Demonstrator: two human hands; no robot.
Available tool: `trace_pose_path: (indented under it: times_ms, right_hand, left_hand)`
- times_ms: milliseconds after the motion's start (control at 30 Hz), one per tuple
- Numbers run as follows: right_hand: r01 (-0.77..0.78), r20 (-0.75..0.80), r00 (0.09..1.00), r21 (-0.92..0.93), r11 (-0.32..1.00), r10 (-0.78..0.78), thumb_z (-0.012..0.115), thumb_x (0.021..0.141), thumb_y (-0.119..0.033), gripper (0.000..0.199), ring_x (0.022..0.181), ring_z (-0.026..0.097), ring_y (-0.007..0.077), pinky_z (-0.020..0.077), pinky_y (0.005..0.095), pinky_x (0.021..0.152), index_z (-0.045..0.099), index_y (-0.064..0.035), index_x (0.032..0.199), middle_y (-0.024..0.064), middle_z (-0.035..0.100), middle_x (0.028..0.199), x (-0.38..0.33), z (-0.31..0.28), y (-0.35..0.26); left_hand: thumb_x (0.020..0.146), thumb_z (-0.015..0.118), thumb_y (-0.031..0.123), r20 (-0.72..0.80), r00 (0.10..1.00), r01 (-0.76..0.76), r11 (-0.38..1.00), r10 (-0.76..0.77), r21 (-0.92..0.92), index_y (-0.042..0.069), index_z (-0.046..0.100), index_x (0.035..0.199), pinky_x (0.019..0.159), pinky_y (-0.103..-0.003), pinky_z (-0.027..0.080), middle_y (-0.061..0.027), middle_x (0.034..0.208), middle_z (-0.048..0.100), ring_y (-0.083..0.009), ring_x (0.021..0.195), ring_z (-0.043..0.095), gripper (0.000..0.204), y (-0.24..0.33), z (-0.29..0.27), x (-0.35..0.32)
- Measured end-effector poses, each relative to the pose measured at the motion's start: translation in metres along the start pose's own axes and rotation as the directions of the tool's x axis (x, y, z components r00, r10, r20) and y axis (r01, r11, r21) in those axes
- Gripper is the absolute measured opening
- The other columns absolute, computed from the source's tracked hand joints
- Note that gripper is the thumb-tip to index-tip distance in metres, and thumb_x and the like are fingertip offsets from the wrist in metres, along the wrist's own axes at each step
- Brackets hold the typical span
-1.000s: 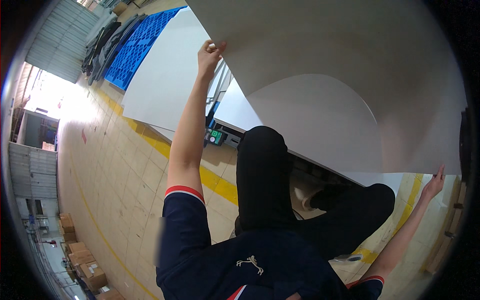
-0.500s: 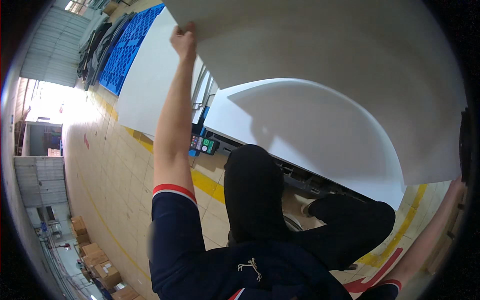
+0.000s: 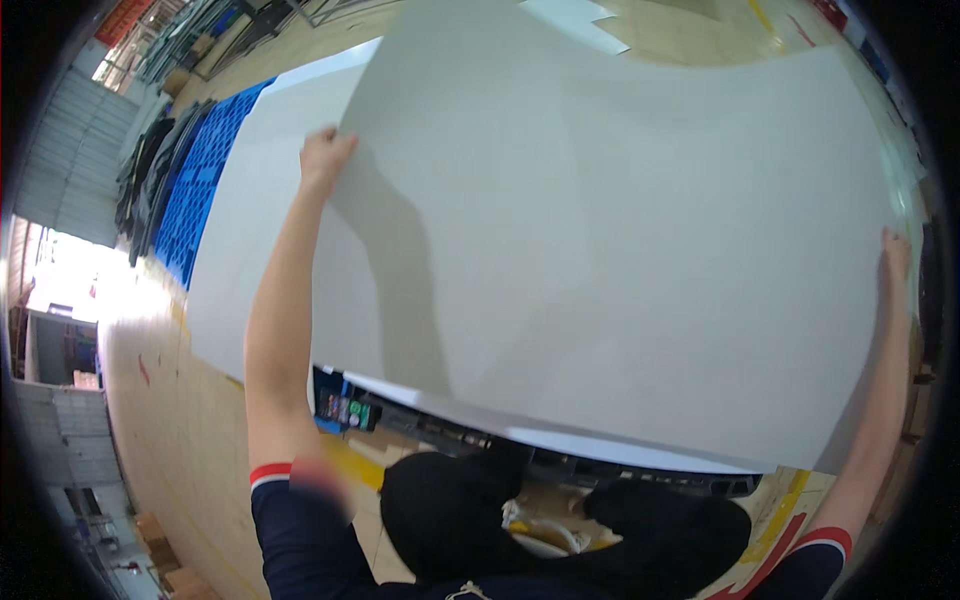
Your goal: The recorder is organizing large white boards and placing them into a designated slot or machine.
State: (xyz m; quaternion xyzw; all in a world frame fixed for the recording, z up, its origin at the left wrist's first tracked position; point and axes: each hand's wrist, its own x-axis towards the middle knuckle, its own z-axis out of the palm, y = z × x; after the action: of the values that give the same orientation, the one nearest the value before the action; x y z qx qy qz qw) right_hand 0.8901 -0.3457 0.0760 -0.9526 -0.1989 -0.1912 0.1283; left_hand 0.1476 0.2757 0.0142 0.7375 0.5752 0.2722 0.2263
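A large pale grey sheet (image 3: 600,220), thin and bendable, spreads in front of me over a dark machine bed (image 3: 560,463). My left hand (image 3: 325,160) is closed on its left edge, fingers curled around the border. Far to the right, my right hand (image 3: 896,252) pinches the opposite edge, though the fingertips show small. Along the front, a strip of a white sheet (image 3: 480,412) peeks out from beneath the grey one. Shadows of my arms fall across the surface.
At the left lie more white sheets (image 3: 235,240), next to a blue plastic pallet (image 3: 200,190) with dark folded material (image 3: 150,175) behind. A small control panel (image 3: 348,408) with coloured buttons sits at the machine's front left corner. Cardboard boxes (image 3: 155,540) stand lower left.
The raised, bowed grey sheet has come down flatter and covers most of the white sheet below. My left hand moved left and nearer; my right hand moved farther forward along the right edge.
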Motion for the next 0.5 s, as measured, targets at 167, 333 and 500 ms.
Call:
trace_pose_path:
  times_ms: [167, 333, 500]
  right_hand:
    - [-0.129, 0.197, 0.972, -0.011, 0.992, 0.128, 0.056, 0.079, -0.034, 0.040, 0.081, 0.057, 0.0347, 0.0427, 0.0408, 0.072, 0.060, 0.0051, 0.087, 0.0226, 0.060, 0.085, -0.077, 0.184, -0.038]
    - [-0.354, 0.331, 0.921, 0.482, 0.802, 0.207, 0.058, 0.078, -0.032, 0.041, 0.073, 0.057, 0.0224, 0.0434, 0.0368, 0.068, 0.060, 0.0083, 0.083, 0.0160, 0.061, 0.078, -0.072, 0.227, 0.082]
    - [-0.304, 0.500, 0.850, 0.211, 0.929, 0.165, 0.054, 0.083, -0.033, 0.045, 0.081, 0.056, 0.0235, 0.0431, 0.0351, 0.074, 0.056, 0.0091, 0.098, 0.0169, 0.060, 0.091, -0.095, 0.275, 0.070]
  left_hand:
    - [0.070, 0.067, 0.024, -0.136, 0.991, 0.038, 0.967, -0.003, 0.251, -0.002, 0.061, 0.088, 0.067, -0.033, 0.045, -0.0137, 0.078, 0.062, -0.0223, 0.073, 0.059, 0.032, -0.123, 0.048, -0.004]
    - [0.070, 0.068, 0.027, 0.194, 0.956, 0.184, 0.967, -0.218, 0.179, 0.001, 0.056, 0.085, 0.072, -0.032, 0.045, -0.0119, 0.084, 0.060, -0.0216, 0.075, 0.058, 0.032, -0.139, 0.111, 0.004]
    - [0.065, 0.073, 0.033, 0.086, 0.981, 0.155, 0.972, -0.172, 0.177, 0.002, 0.049, 0.109, 0.078, -0.032, 0.045, -0.0177, 0.098, 0.059, -0.0246, 0.089, 0.057, 0.058, -0.174, 0.098, 0.009]
